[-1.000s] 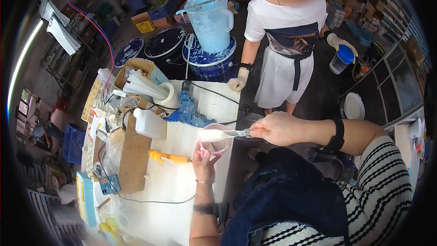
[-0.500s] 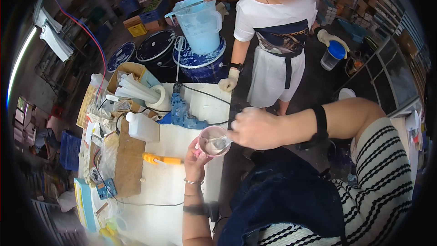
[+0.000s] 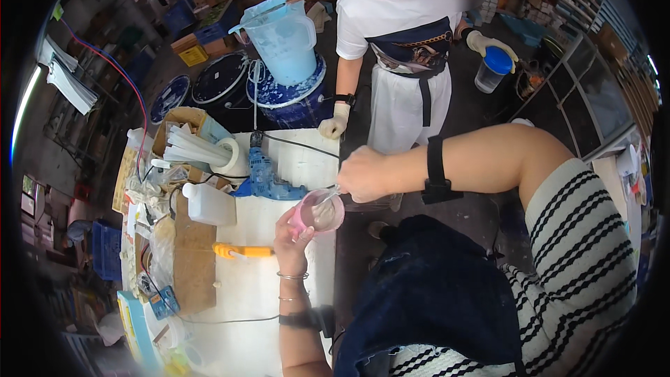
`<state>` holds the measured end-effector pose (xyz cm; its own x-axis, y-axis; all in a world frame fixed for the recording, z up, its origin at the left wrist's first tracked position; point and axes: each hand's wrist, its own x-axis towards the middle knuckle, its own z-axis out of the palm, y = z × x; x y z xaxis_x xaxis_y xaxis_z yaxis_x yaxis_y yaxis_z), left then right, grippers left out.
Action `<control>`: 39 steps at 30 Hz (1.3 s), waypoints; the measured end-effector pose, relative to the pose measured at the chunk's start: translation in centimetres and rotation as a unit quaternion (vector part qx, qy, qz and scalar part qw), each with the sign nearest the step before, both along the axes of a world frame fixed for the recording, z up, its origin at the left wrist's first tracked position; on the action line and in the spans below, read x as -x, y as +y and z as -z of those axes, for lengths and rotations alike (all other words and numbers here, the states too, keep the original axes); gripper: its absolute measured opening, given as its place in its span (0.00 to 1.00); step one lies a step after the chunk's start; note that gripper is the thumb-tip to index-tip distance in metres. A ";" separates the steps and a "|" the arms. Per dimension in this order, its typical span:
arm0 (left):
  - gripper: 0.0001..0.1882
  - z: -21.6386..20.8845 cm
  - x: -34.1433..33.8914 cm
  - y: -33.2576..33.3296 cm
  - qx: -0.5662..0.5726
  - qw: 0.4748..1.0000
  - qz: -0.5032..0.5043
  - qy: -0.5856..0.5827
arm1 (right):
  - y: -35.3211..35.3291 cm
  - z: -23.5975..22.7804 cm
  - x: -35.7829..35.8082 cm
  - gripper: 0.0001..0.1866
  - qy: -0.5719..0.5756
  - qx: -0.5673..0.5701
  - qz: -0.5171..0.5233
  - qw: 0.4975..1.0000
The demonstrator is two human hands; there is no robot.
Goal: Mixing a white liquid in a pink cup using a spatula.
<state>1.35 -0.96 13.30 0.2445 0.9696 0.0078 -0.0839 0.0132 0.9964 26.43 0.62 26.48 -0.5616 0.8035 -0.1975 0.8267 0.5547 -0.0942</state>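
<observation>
My left hand [image 3: 291, 241] is wrapped round a small pink cup [image 3: 299, 219], holding it over the right edge of the white table. Inside the cup lies a thick, pale greyish paste [image 3: 323, 216]. My right hand [image 3: 366, 175] is closed above the cup's far right rim. From its fingers a thin stirring tool [image 3: 333, 193] slants down into the paste; whether it is a spoon or a spatula I cannot tell. To the left of the cup, a yellow-orange tool [image 3: 244, 250] with a white part rests on the table.
A blue power drill [image 3: 271, 176] lies on the white table [image 3: 244, 293], near a white bottle [image 3: 209, 204] and a cardboard piece [image 3: 195, 265]. Beyond stands a blue pitcher [image 3: 285, 45] on a drum. A gloved co-worker [image 3: 394, 63] holds a blue-lidded tub [image 3: 494, 70].
My right hand has shifted up and to the left with the stirring tool, now steeper in the cup. The whole view has moved slightly. My left hand keeps its hold on the cup.
</observation>
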 end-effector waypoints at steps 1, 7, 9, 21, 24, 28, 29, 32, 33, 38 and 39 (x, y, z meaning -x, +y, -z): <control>0.13 0.0 -0.3 0.1 -0.015 0.999 -0.019 -0.031 | -0.3 0.6 -0.3 0.09 0.000 -0.001 -0.002 1.000; 0.15 -0.3 -0.2 -0.8 -0.109 0.990 -0.035 0.081 | -1.6 3.0 -1.7 0.16 0.274 0.496 0.366 0.738; 0.15 -0.6 -0.4 -1.3 -0.108 0.992 -0.038 0.058 | -2.3 4.2 -1.8 0.18 0.317 0.643 0.398 0.573; 0.15 0.5 -0.5 -1.7 0.083 0.978 -0.079 -0.177 | -3.4 2.5 -1.7 0.21 0.400 0.573 0.372 0.611; 0.17 1.9 -0.2 -2.8 0.134 0.963 -0.104 -0.207 | -4.2 1.4 -2.0 0.19 0.379 0.504 0.358 0.689; 0.20 2.6 0.0 -3.4 0.169 0.951 -0.102 -0.238 | -4.9 -0.8 -2.2 0.19 0.354 0.451 0.347 0.742; 0.22 2.9 0.1 -3.5 0.164 0.951 -0.094 -0.244 | -5.1 -1.4 -2.3 0.19 0.350 0.427 0.336 0.763; 0.18 3.1 0.0 -3.5 0.171 0.944 -0.083 -0.270 | -5.5 -2.8 -2.5 0.18 0.347 0.377 0.309 0.801; 0.16 3.0 -0.2 -3.5 0.164 0.942 -0.082 -0.281 | -5.7 -2.7 -2.6 0.17 0.356 0.346 0.296 0.816; 0.18 2.4 -0.4 -3.5 0.160 0.940 -0.079 -0.291 | -6.0 -3.9 -2.0 0.16 0.399 0.313 0.293 0.811; 0.23 1.7 -0.7 -3.4 0.165 0.940 -0.075 -0.289 | -6.2 -3.9 -1.9 0.16 0.422 0.299 0.299 0.802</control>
